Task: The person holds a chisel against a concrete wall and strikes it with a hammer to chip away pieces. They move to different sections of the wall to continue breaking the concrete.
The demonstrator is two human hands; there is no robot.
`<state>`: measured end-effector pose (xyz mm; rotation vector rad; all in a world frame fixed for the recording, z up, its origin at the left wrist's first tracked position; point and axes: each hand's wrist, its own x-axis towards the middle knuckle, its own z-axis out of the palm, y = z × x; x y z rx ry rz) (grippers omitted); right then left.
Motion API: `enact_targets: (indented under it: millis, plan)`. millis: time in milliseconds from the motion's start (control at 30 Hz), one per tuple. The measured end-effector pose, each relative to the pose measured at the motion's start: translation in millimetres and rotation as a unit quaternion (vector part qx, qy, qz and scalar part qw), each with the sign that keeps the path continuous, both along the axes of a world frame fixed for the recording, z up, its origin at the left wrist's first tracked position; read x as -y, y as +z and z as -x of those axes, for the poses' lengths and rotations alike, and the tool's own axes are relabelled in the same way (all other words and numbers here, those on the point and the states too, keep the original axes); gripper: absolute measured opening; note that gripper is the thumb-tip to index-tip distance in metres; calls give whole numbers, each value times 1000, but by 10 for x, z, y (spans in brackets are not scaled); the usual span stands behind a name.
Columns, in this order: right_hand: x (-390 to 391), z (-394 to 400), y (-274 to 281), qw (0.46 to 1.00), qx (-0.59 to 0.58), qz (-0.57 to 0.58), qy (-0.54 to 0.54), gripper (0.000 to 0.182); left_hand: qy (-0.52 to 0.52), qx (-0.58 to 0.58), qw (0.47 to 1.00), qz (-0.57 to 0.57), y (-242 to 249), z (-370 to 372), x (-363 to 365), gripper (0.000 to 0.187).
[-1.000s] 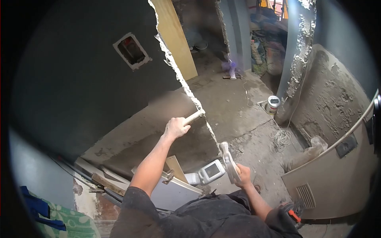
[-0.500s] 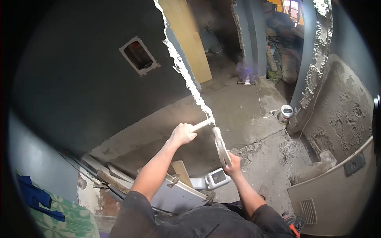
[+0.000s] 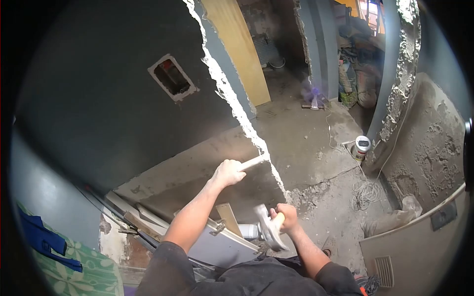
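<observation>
My left hand (image 3: 228,173) is wrapped round a pale, dust-covered chisel (image 3: 253,163), which points right. The chisel's far end meets the jagged, white broken edge (image 3: 242,118) of the dark wall (image 3: 118,118); its exact tip is hard to make out. Lower and to the right, my right hand (image 3: 287,217) grips a hammer (image 3: 270,231) by its handle. The hammer's metal head is apart from the chisel, close in front of my body, and slightly blurred.
A white-lidded bucket (image 3: 362,144) stands on the dusty floor beside a coiled cable (image 3: 366,193). Rubble (image 3: 308,193) lies past the wall's foot. Boards and a pale panel (image 3: 222,249) lean below my left arm. A purple-lit device (image 3: 314,101) stands farther back.
My right hand has swung the hammer down and back, away from the chisel. My left hand keeps the chisel at the wall edge. The view has shifted slightly.
</observation>
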<state>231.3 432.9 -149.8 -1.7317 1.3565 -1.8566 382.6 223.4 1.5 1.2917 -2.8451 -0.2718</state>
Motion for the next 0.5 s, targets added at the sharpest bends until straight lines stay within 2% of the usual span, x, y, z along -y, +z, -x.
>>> enact_targets:
  millis: [33, 67, 167, 200, 267, 300, 333, 400, 433, 500]
  plan:
    - [24, 11, 123, 998, 4, 63, -9, 29, 16, 1, 1000, -9, 10, -19, -9, 29]
    - [41, 9, 146, 996, 47, 78, -5, 29, 19, 2, 1000, -7, 35, -32, -6, 29]
    - [308, 191, -353, 993, 26, -119, -13, 16, 7, 9, 1000, -7, 45, 19, -47, 29]
    - [416, 220, -564, 980, 23, -192, -54, 19, 10, 29, 999, -12, 41, 44, -54, 29]
    - [283, 258, -469, 989, -10, -119, -93, 22, 8, 43, 999, 1, 165, 153, 66, 29]
    - [187, 233, -395, 987, 48, -135, -67, 22, 20, 14, 1000, -9, 135, 110, 6, 28]
    - [53, 202, -226, 989, 49, -131, -49, 26, 31, -10, 999, -24, 79, 65, -59, 27]
    - [-67, 204, -61, 994, 69, -86, 14, 28, 32, 5, 999, -24, 71, 101, -32, 27]
    - [-65, 160, 2, 998, 51, -14, 28, 26, 37, 20, 999, -23, 67, 89, -34, 26]
    - [-109, 92, 240, 999, 42, 28, 21, 26, 60, 18, 998, -21, 111, 132, -130, 27]
